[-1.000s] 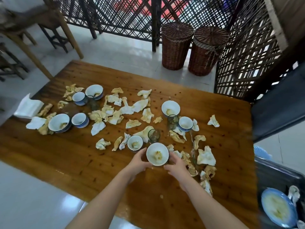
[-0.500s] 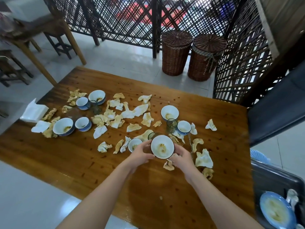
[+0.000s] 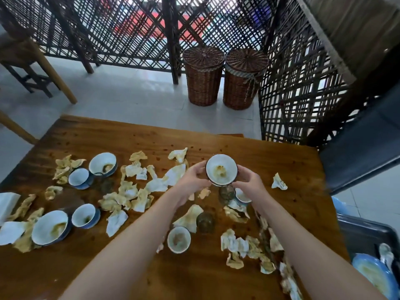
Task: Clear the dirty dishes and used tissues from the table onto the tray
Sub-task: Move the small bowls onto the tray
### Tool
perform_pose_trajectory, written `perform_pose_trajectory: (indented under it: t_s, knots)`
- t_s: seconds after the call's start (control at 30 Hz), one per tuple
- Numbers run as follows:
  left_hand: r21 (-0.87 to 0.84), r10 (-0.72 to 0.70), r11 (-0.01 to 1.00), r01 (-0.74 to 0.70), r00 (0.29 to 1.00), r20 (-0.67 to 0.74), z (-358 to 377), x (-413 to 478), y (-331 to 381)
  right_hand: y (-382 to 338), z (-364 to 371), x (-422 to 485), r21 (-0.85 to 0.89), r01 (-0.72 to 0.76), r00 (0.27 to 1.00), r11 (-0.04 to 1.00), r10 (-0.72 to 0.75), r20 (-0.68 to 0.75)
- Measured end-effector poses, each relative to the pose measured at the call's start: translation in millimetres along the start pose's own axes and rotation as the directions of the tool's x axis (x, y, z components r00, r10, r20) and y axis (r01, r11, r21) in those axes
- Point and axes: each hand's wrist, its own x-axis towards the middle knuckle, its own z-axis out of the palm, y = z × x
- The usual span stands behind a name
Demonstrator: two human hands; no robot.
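**Dirty bowl (image 3: pixel 221 169) held up over the table (image 3: pixel 287 161)**

The bowl is white inside with a dark rim and a yellow-brown smear in its bottom. The left hand (image 3: pixel 191 182) and right hand (image 3: pixel 249 183) each have a curled grip on one side of it. The wooden table carries stained, crumpled tissues (image 3: pixel 155 185) and other bowls (image 3: pixel 49 227). A dark tray (image 3: pixel 363 232) lies near its right end. Two wicker baskets (image 3: pixel 203 76) stand by a lattice screen (image 3: pixel 129 29).

Pale tiled floor (image 3: pixel 134 98); dark lattice screens (image 3: pixel 121 29); two wicker baskets (image 3: pixel 203 76) beside them.
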Motion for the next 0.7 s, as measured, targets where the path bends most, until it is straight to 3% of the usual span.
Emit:
perform_pose_trajectory:
  t_s: [0.3,0.7]
  knots:
    - [0.060,-0.067,0.996,0.061,0.993,0.097,-0.4,62.5,-12.5,13.6,-3.1,50.4,-0.068,-0.077,0.997,0.995,0.078,0.016]
    - [0.076,-0.106,0.992,0.102,0.993,0.052,-5.0,90.4,-32.6,36.8,-1.9,78.2,-0.290,-0.185,0.982,0.939,0.189,-0.015]
